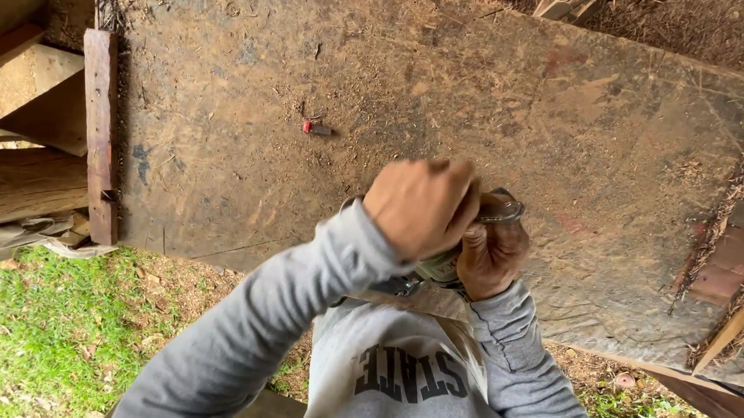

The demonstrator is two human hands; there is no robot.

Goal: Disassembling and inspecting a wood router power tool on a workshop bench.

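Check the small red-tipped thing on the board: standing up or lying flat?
Lying flat. The small red-tipped thing rests lengthwise on the wooden board, clear of both hands, which grip a metal tool.

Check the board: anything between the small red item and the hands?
Nothing but bare, sawdust-strewn board, in the head view. The small red item lies alone up the board; left hand and right hand grip a power tool below it.

Table [563, 117] rough matt chipboard, dusty with sawdust. Shiny worn metal tool [501, 209] in both hands. Weathered wood plank [99, 127] at 9 o'clock.
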